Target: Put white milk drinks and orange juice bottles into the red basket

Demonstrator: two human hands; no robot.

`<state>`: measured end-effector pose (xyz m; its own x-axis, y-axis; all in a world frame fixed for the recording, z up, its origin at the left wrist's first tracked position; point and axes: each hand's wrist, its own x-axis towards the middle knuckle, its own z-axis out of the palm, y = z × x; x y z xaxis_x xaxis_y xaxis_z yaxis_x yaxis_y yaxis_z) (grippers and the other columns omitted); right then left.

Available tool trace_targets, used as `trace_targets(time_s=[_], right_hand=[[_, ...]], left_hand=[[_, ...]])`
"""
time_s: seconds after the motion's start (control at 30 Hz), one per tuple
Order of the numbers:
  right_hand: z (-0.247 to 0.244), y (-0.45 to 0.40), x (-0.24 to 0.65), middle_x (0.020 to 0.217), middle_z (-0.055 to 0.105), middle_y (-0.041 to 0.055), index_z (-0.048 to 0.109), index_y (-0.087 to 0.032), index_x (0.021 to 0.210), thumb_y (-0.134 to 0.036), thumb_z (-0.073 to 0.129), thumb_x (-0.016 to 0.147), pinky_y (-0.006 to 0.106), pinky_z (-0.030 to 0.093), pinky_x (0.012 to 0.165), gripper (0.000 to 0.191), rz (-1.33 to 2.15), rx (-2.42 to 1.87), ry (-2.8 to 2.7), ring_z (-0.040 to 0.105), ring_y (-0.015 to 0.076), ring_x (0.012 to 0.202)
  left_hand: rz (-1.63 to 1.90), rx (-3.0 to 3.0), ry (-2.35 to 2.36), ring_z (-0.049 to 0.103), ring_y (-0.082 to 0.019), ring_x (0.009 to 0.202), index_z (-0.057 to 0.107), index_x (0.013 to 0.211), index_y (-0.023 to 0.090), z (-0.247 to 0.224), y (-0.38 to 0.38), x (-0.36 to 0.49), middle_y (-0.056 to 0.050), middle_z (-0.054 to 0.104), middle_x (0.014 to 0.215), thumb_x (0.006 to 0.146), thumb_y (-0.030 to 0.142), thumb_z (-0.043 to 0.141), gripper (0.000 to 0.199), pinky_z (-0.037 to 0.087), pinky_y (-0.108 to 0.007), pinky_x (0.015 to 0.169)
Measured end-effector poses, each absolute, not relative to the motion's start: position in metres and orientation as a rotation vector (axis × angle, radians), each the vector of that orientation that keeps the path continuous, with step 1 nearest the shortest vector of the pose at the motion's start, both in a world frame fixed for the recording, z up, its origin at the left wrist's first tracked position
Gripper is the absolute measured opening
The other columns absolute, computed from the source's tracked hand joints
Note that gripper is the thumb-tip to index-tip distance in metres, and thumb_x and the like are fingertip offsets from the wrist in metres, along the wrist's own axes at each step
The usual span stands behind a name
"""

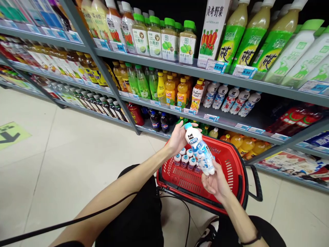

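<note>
- Blue-capped drink bottle (202,151) slants between our two hands above the red basket (177,181), its long axis running from the cap, up by our left hand (177,139), down to the base at our right hand (217,183).
- Our right hand is closed around the base, thumb along the side and fingers curled beneath, so we judge it bears the weight.
- Our left hand is nearer the cap, its fingers reaching behind the neck; we cannot tell how firmly they press, if at all.
- We see smooth, glossy white plastic with a printed blue label, a waisted body and a lobed foot.
- Below it, small bottles (185,160) stand grouped in the basket, whose rigid plastic is pierced with slots.
- Beyond, we face grey shelves (164,65) lined with bottled drinks.
</note>
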<state>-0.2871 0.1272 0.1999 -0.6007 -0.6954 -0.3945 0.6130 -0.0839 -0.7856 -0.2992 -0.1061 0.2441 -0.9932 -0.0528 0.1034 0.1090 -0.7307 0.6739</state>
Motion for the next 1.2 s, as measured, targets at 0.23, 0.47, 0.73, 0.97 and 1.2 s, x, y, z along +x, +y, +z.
trace_targets(time_s=[0.23,0.47,0.73,0.97,1.2], right_hand=[[0.205,0.129,-0.288,0.047,0.057,0.0022,0.070,-0.011,0.084,-0.088,0.054,0.085,0.016,0.021,0.031,0.079,-1.864,0.004,1.258,0.033,0.0062,0.028],[0.209,0.125,-0.284,0.068,0.069,0.0086,0.066,-0.016,0.090,-0.078,0.052,0.090,0.024,0.042,0.039,0.064,-1.924,-0.156,1.237,0.059,0.0177,0.046],[0.201,0.129,-0.288,0.113,0.072,0.0106,0.055,-0.023,0.130,-0.042,0.086,0.082,0.033,0.063,0.068,0.061,-2.070,-0.512,1.885,0.074,0.0242,0.087],[0.198,0.146,-0.291,0.127,0.066,0.0128,0.055,-0.023,0.139,-0.030,0.082,0.089,0.049,0.059,0.101,0.057,-1.588,-1.204,2.799,0.067,0.0295,0.116],[0.197,0.153,-0.297,0.132,0.062,0.0155,0.048,-0.025,0.149,-0.018,0.076,0.095,0.050,0.058,0.102,0.061,-1.384,-1.702,2.950,0.064,0.0301,0.123]], left_hand=[[-2.802,-0.166,-1.185,0.070,-0.033,0.112,0.071,0.118,0.014,0.243,-0.102,-0.298,-0.015,0.076,0.118,0.088,0.070,0.059,0.065,0.055,-0.041,0.095],[-2.878,-0.015,-1.021,0.073,-0.033,0.108,0.067,0.121,0.011,0.247,-0.106,-0.301,-0.018,0.077,0.114,0.089,0.057,0.062,0.057,0.055,-0.044,0.097],[-2.848,0.130,-0.940,0.075,-0.034,0.107,0.066,0.119,0.010,0.252,-0.113,-0.301,-0.020,0.077,0.112,0.091,0.054,0.056,0.054,0.057,-0.048,0.099],[-2.859,0.145,-0.943,0.075,-0.033,0.105,0.068,0.113,0.010,0.251,-0.109,-0.301,-0.020,0.077,0.110,0.090,0.055,0.056,0.052,0.057,-0.049,0.100],[-2.873,0.084,-0.955,0.075,-0.032,0.102,0.069,0.106,0.009,0.253,-0.107,-0.299,-0.022,0.077,0.111,0.087,0.055,0.060,0.051,0.057,-0.046,0.098]])
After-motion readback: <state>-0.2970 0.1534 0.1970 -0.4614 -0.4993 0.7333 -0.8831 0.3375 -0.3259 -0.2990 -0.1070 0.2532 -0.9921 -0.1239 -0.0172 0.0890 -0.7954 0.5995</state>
